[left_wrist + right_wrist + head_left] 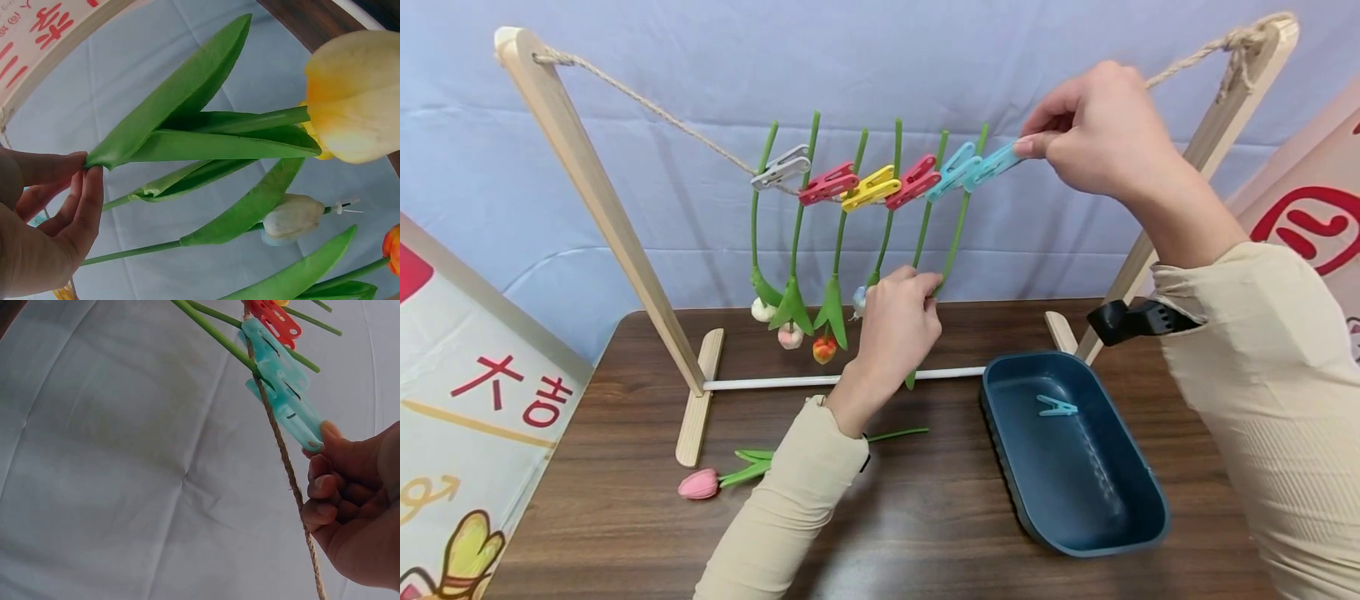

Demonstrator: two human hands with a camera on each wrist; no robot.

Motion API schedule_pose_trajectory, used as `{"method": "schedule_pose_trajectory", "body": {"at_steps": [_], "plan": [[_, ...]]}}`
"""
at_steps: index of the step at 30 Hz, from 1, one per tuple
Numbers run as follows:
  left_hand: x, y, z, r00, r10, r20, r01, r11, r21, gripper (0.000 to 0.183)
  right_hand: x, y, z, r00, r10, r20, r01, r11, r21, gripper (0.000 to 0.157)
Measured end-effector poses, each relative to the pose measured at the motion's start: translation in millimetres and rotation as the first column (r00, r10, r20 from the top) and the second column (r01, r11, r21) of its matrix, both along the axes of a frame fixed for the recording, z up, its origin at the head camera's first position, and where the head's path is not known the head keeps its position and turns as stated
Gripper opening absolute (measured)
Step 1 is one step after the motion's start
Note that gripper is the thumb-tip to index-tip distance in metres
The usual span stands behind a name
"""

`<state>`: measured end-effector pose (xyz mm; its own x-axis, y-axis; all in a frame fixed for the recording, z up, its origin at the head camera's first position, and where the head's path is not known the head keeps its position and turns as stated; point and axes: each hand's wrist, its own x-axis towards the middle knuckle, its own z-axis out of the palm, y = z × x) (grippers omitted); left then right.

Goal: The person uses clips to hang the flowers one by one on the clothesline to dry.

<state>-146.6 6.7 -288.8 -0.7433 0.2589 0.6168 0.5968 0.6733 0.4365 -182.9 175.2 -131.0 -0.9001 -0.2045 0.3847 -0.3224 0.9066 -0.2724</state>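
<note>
My right hand [1101,133] pinches the handle ends of a light blue clothespin [992,167] at the right end of a row on the rope [647,104]. The pin's jaws sit at the rope and the upper stem of an artificial tulip. Lower down, my left hand [895,321] pinches that tulip where its leaves meet the stem; its yellow-white bloom [356,94] shows large in the left wrist view. Several more tulips hang head down to the left, held by another light blue pin [953,171], red pins, a yellow pin [871,188] and a grey pin [781,167].
A pink tulip [698,484] lies on the brown table [925,533], partly behind the left sleeve. At right, a dark blue basin [1090,500] holds a light blue clothespin [1057,407]. Wooden posts [595,200] carry the rope, with a white bar [775,383] low between them.
</note>
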Motion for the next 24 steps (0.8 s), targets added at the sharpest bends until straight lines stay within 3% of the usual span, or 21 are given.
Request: {"method": "schedule_pose_trajectory", "body": {"at_steps": [6,11,19,24], "plan": [[1.4,0.6,1.2,1.0,-0.026,0.013,0.026,0.999,-0.024,0.023,2.8,0.6,-0.7,0.999,0.01,0.046,-0.009,1.0,-0.023,0.023],[0.8,0.5,-0.8,0.999,-0.03,0.01,0.03,1.0,0.005,0.02,4.8,5.7,-1.1,0.996,0.025,0.087,-0.013,0.989,-0.144,0.027],[-0.2,0.0,-1.9,0.995,-0.066,0.074,0.062,0.997,0.052,0.016,12.8,9.3,-7.6,0.999,0.024,0.022,-0.019,0.976,-0.216,0.032],[-1.4,-1.8,-3.8,0.995,-0.051,0.089,0.047,0.998,0.047,0.014,18.4,16.2,-13.7,0.998,0.053,0.037,-0.04,0.957,-0.287,0.031]]}}
